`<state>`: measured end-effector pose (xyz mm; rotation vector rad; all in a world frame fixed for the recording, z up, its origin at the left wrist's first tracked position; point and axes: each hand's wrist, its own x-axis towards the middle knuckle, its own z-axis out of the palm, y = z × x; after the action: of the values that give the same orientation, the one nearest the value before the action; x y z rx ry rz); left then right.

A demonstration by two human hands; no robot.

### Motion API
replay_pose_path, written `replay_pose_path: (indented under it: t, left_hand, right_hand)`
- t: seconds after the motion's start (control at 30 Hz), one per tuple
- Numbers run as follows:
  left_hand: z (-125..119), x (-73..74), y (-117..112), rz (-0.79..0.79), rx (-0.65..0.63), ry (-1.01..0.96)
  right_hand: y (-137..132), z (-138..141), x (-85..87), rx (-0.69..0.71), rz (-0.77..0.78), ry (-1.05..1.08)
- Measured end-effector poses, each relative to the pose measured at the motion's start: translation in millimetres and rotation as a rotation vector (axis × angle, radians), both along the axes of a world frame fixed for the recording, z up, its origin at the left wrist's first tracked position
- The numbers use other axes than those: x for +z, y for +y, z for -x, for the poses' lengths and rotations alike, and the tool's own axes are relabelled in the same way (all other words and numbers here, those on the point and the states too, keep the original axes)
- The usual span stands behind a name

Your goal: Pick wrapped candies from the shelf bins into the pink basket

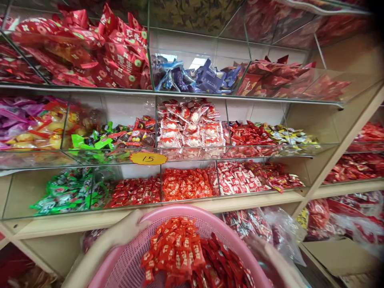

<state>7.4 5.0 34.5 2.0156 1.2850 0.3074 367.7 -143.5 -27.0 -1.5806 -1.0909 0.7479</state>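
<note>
A pink plastic basket (120,264) with a perforated wall is at the bottom middle, just in front of the shelf. Inside lie a heap of orange-red wrapped candies (177,252) and, to their right, darker red wrapped candies (223,264). My left hand (132,226) is closed over the basket's upper left rim, with the fingertips at its edge. Along the right side of the rim is my right hand (259,250), blurred, so its fingers cannot be made out. The basket's near side is cut off by the frame.
Clear-fronted candy bins fill the shelves ahead, with orange-red candies (186,184) in the lowest row and green ones (67,192) to their left. A yellow price tag (148,158) reads 15. The wooden shelf edge (240,204) runs behind the basket. A cardboard box (345,258) stands lower right.
</note>
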Motion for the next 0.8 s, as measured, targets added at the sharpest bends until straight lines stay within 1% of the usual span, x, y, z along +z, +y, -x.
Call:
replay_pose_path:
  t: [0.03,0.07,0.1,0.17,0.2,0.27,0.3,0.33,0.4,0.47,0.53,0.67,0.8]
  left_hand:
    - [-0.5,0.8,-1.1,-0.002,-0.005,0.003]
    - [-1.2,1.8,-2.1,-0.009,-0.015,-0.001]
    - [-2.2,2.8,-3.0,-0.014,-0.016,0.000]
    - [-4.0,4.6,-4.5,-0.032,-0.050,-0.028]
    - [-4.7,5.2,-5.2,-0.026,-0.068,-0.054]
    - [-5.1,5.3,-6.5,-0.027,-0.062,-0.060]
    - [-4.9,4.8,-7.1,-0.029,-0.046,-0.047]
    - [-4.3,4.0,-7.5,-0.034,-0.030,-0.032]
    - [-2.9,1.8,-7.5,-0.047,-0.012,-0.013]
    - [-1.5,-0.3,-6.7,-0.054,-0.010,-0.012]
    - [-0.8,-1.8,-5.6,-0.054,-0.005,-0.010]
    - [-1.0,-2.9,-4.7,-0.062,-0.001,-0.004]
    - [-1.1,-3.7,-5.3,-0.058,-0.025,-0.037]
  right_hand:
    - [7.6,-2.6,11.5,-0.007,-0.020,0.018]
    - [17.0,-3.3,25.0,-0.005,-0.074,-0.031]
    - [28.3,-1.7,39.5,0.028,-0.141,-0.126]
    - [56.6,8.4,66.7,0.156,-0.261,-0.338]
    - [73.1,16.3,77.3,0.217,-0.321,-0.447]
    - [107.6,34.5,89.8,0.388,-0.386,-0.636]
    - [124.3,43.4,91.9,0.448,-0.384,-0.731]
    - [139.6,51.6,91.9,0.477,-0.340,-0.821]
    - [164.1,64.3,88.5,0.489,-0.175,-0.954]
    - [179.2,72.3,84.4,0.484,-0.011,-1.020]
    - [186.6,76.6,82.0,0.477,0.076,-1.032]
    - [191.1,78.6,80.1,0.472,0.124,-0.991]
    - [192.9,77.3,76.3,0.480,0.158,-0.900]
